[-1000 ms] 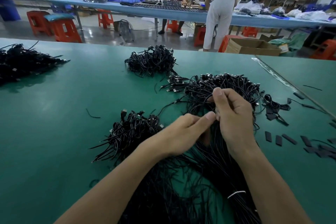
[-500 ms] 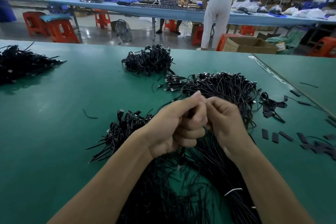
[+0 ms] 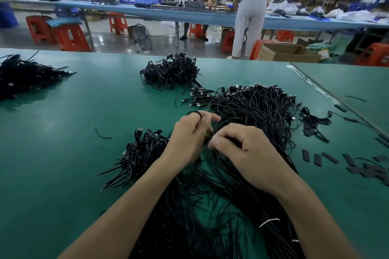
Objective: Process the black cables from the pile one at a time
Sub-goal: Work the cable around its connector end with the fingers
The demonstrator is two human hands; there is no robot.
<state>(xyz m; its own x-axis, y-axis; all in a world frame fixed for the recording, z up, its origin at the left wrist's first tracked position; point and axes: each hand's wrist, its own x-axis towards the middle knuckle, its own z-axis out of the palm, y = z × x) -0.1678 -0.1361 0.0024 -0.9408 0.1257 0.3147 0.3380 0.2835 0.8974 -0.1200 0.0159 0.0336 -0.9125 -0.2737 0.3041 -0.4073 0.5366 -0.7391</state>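
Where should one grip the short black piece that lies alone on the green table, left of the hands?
Pinch the short black piece near its middle, from straight above. It is thin, curved and flat on the green table, with bare surface all around, so that way looks free.

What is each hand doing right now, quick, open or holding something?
Left hand: closed, grips a black cable looped over its fingers.
Right hand: closed, pinches black cable between thumb and forefinger.

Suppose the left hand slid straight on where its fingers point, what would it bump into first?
Probably the large pile of black cables just beyond the left hand; depth is unclear.
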